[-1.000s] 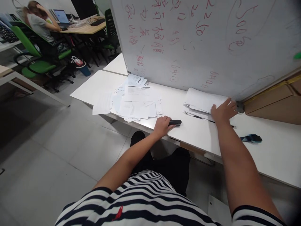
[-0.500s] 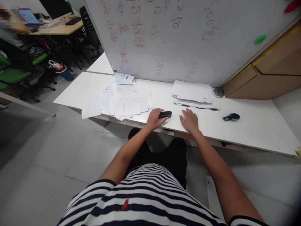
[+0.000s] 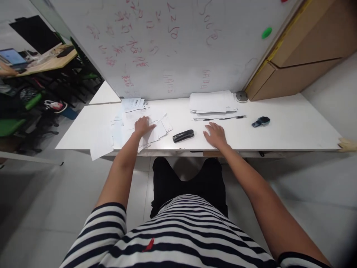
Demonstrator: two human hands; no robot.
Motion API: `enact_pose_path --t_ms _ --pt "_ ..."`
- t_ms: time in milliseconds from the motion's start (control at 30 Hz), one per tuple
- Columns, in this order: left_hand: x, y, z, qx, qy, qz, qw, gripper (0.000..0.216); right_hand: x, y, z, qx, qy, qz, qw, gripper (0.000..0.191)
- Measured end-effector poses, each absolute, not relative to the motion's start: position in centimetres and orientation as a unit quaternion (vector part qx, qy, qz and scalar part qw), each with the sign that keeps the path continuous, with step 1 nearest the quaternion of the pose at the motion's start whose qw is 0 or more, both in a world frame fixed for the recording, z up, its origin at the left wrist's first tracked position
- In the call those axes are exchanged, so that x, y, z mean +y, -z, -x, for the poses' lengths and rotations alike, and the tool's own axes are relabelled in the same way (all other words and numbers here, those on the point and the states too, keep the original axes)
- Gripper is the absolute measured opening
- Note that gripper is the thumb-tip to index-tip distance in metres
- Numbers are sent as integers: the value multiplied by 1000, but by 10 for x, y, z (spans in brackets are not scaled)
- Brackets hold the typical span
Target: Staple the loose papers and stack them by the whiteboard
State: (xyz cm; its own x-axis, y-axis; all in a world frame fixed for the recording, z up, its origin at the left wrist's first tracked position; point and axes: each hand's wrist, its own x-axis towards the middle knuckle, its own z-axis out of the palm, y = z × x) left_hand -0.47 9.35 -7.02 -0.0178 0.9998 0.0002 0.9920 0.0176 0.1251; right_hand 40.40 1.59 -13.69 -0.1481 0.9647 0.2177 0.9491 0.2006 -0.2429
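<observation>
My left hand (image 3: 142, 126) rests on a spread of loose papers (image 3: 131, 117) on the white table, its fingers extended and the thumb pointing right. Between my two hands lies a black stapler (image 3: 183, 136), touched by neither. My right hand (image 3: 215, 134) lies on the bare tabletop with fingers apart, holding nothing. Just beyond it is a thin dark-and-white strip (image 3: 220, 118), and behind that a stack of white papers (image 3: 212, 102).
A dark watch-like object (image 3: 261, 121) lies on the table (image 3: 292, 128) to the right. Behind stands a whiteboard (image 3: 178, 48) with red writing. Cardboard boxes (image 3: 292, 80) are at the right, and a small grey device (image 3: 241, 96) sits beside the stack. A co-worker's arm (image 3: 7, 69) shows far left.
My left hand has let go of the stapler and moved left onto the loose papers. The stapler now lies on the table. The view has turned slightly; my right hand stays on the tabletop.
</observation>
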Motion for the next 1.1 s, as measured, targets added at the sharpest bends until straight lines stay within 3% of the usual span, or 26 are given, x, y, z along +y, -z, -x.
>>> enact_pose_path --t_ms 267,500,700,900,1100 --pt "98 75 -2 749 -22 -658 73 64 15 136 -405 -755 -43 632 169 48" --pt "96 75 -2 749 -14 -660 56 47 15 138 -405 -754 -38 632 176 48" --pt "107 55 -10 724 59 -680 99 53 16 138 -405 -751 -40 634 182 48" --pt "122 38 -25 674 186 -714 43 45 18 137 -405 -748 -49 636 186 49" --pt "123 46 -22 636 197 -747 -4 39 20 138 -406 -748 -50 637 183 49"
